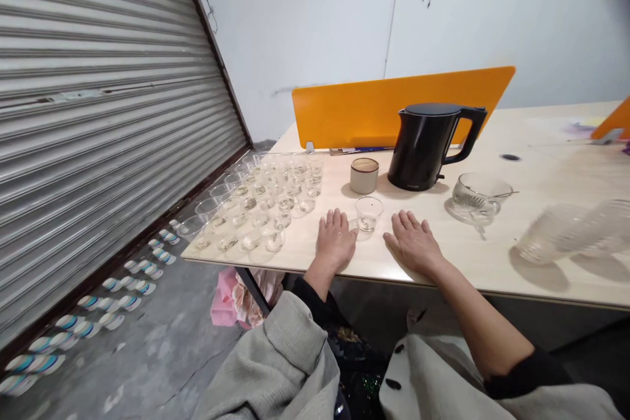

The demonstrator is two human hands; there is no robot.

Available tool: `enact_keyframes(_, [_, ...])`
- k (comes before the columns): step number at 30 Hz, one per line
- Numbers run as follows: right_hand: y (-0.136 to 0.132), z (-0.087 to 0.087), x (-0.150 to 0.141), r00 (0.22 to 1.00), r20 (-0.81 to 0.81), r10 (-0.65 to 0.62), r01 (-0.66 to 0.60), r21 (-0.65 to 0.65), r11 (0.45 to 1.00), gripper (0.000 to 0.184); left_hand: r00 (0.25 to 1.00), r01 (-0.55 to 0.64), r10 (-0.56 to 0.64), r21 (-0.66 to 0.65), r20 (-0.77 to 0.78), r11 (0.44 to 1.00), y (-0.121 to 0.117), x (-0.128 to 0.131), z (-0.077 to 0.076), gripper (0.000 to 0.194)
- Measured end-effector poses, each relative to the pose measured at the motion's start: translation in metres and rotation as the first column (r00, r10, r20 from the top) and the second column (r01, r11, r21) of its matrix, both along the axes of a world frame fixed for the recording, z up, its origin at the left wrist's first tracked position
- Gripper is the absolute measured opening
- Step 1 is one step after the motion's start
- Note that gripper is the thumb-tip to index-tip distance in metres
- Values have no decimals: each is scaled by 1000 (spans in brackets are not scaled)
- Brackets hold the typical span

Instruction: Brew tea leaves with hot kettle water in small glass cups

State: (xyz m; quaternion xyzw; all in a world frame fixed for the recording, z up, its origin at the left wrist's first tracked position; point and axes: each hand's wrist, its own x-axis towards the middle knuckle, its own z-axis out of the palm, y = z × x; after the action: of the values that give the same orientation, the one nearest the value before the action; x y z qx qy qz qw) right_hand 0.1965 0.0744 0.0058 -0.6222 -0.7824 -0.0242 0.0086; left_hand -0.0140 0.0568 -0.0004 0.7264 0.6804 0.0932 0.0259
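My left hand (335, 238) and my right hand (412, 241) both lie flat, palms down and fingers stretched out, near the front edge of the pale wooden table (516, 256). Neither holds anything. A small clear glass cup (369, 212) stands between them, just beyond the fingertips. Behind it are a beige ceramic jar with a brown lid (364, 175) and a black electric kettle (429, 145).
Several small glass cups (260, 200) crowd the table's left end. A glass pitcher (480, 197) and a ribbed glass vessel (571, 231) sit at the right. An orange divider (394, 105) stands behind. Rows of cups (123, 285) line the floor by the roller shutter (98, 111).
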Motion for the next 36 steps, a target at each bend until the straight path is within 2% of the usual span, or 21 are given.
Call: enact_keyframes(36, [1, -4, 2, 1000, 8, 18, -18, 52, 998, 72, 1000, -6, 6, 12, 1, 1000, -2, 0, 0, 67])
